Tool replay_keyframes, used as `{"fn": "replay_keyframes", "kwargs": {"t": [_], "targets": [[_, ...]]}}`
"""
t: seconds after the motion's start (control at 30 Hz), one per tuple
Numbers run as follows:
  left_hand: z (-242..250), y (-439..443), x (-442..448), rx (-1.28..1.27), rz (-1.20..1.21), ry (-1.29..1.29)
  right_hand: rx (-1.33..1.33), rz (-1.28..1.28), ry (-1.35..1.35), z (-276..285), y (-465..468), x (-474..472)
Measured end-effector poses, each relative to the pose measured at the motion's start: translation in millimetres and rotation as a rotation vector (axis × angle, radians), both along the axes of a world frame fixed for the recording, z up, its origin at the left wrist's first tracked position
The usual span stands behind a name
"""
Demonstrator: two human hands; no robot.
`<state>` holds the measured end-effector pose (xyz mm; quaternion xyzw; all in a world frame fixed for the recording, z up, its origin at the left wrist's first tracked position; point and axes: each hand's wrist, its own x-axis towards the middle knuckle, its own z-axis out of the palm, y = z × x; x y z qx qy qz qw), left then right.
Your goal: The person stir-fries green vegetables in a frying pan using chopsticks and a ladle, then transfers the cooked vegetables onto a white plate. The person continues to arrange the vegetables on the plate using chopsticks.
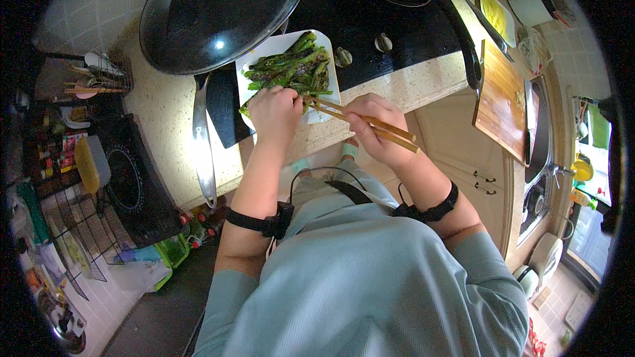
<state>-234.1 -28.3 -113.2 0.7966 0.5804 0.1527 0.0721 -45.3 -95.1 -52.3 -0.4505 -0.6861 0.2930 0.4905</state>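
Observation:
A white square plate (pixel 325 42) sits at the front edge of the cooktop, partly over the stone-look counter. Blistered long green peppers (pixel 292 67) are piled on it. My left hand (pixel 275 109) is over the plate's near left part, its fingers curled down at the peppers. Whether those fingers pinch a pepper is hidden by the back of the hand. In my right hand (pixel 377 126) is a pair of wooden chopsticks (pixel 399 131). Their tips point left, reaching the near peppers beside my left fingers.
A large glass-lidded pan (pixel 218 15) stands beyond the plate, its metal handle (pixel 202 144) jutting over the counter. Two control knobs (pixel 383 42) sit right of the plate. Farther right are a dark pan handle (pixel 466 47), a wooden cutting board (pixel 501 101) with a knife (pixel 532 124), and a sink (pixel 539 158).

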Motion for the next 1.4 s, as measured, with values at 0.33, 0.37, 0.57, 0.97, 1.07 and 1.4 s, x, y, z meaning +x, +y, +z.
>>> {"fn": "replay_keyframes", "kwargs": {"t": [0.33,0.37,0.57,0.97,1.07,1.4], "targets": [[20.1,-11.1,-9.1,-0.195,0.271,-0.482,0.059,0.006,-0.060,-18.0,6.6,-13.6],[25.6,-11.7,-10.6,-0.124,0.263,-0.513,0.047,0.014,-0.048,-18.2,7.0,-11.8],[66.5,-16.8,-26.8,0.052,0.213,-0.826,0.027,0.039,-0.071,-16.5,5.2,-7.4],[156.0,-14.4,-47.7,0.245,0.132,-1.215,0.014,0.011,-0.089,-18.4,6.3,-7.6],[163.4,-15.0,-54.1,0.292,0.023,-1.264,0.009,-0.003,-0.084,-19.6,6.8,-8.0],[55.8,-18.3,-23.7,0.022,0.049,-0.079,-0.035,-0.075,0.015,-5.7,1.2,-5.8]]}}
